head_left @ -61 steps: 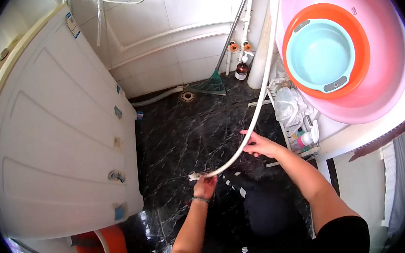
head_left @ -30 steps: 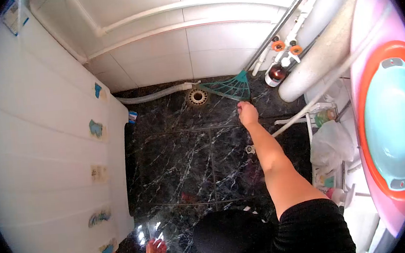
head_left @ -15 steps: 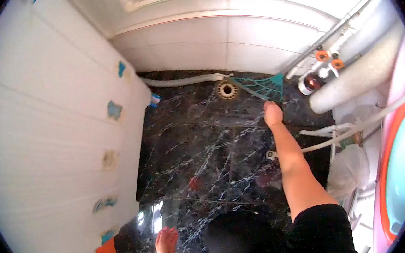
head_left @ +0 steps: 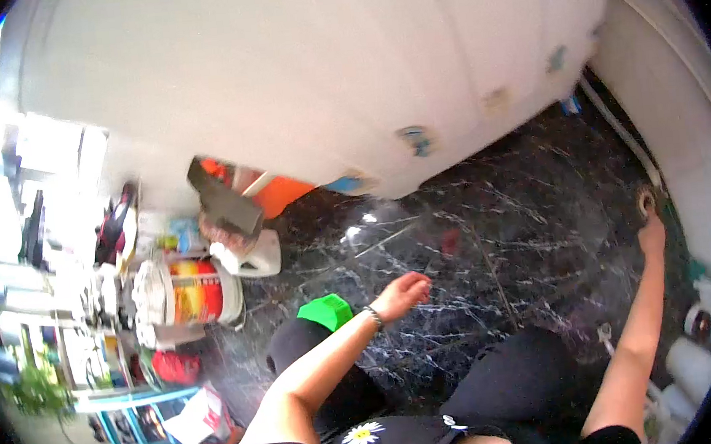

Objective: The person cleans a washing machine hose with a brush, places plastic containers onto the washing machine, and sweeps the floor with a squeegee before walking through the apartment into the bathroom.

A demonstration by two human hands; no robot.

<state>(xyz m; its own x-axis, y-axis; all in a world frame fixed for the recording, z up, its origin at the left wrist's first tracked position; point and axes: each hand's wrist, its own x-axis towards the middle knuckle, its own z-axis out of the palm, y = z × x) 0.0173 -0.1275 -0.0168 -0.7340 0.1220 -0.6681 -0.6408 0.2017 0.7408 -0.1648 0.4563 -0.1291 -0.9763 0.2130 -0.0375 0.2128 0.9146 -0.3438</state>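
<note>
My left hand (head_left: 403, 296), with a dark bracelet at its wrist, hovers over the black marbled floor (head_left: 490, 210). Its fingers are loosely bent, with nothing seen between them. At the right, my right hand (head_left: 651, 237) reaches down beside the round floor drain (head_left: 645, 202); its fingertips are too small and blurred to make out. A grey-white hose (head_left: 623, 135) runs along the wall and ends near the drain. The fitting of a white pipe (head_left: 605, 334) lies on the floor left of my right forearm.
The large white panel (head_left: 317, 73) spans the top. At left stand a white bucket with a red and yellow label (head_left: 201, 292), a white jug (head_left: 255, 254) and a light-blue rack (head_left: 134, 400). A brown bottle (head_left: 700, 323) is at the right. Something green (head_left: 326, 312) rests by my knee.
The view has swung left and turned, bringing the bucket and rack into sight. My right hand has moved from beside the green broom head to the drain. My left hand has lifted and reaches farther out.
</note>
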